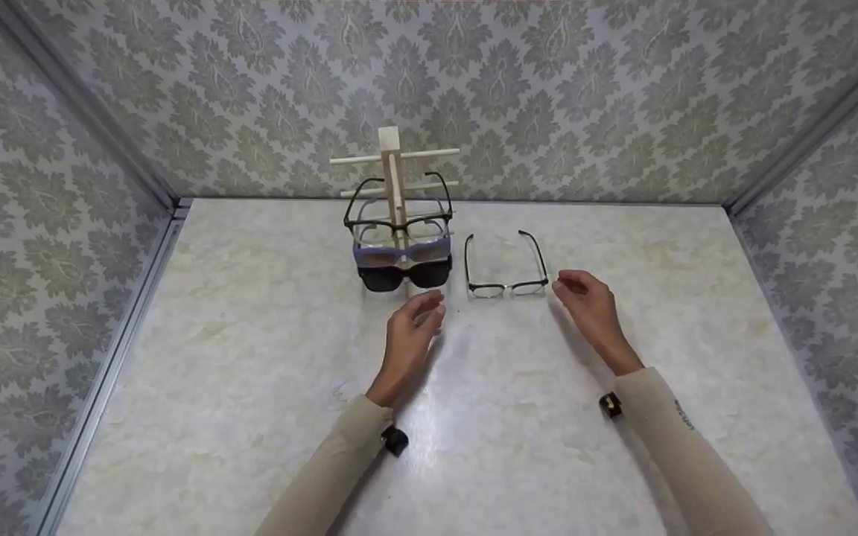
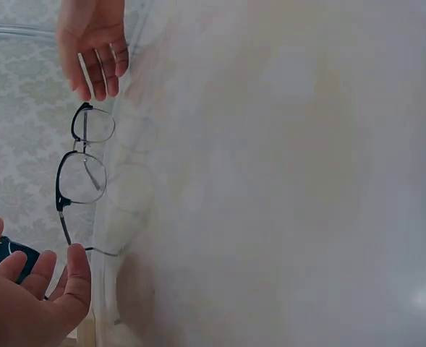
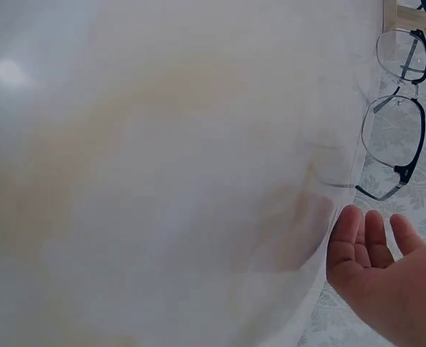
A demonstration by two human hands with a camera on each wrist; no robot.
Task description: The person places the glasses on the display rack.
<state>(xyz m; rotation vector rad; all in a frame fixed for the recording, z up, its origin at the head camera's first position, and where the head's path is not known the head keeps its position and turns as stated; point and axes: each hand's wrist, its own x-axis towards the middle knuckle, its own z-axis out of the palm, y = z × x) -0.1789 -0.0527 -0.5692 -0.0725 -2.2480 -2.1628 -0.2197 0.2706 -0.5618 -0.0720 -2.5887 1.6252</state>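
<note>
A pair of black-rimmed eyeglasses rests on the table with its temples unfolded toward the back wall. Just right of its frame is my right hand, fingers loosely bent and holding nothing. My left hand hovers in front of the wooden glasses stand, its fingers relaxed around nothing. On that stand hang black sunglasses lowest, purple-framed sunglasses above them, and black-framed glasses higher up. In the right wrist view, the fingertips are close to the eyeglasses' temple.
Bare pegs stick out at the top of the stand. The stand is near the table's back edge, before a patterned wall. Side walls with metal edging flank the pale marbled table.
</note>
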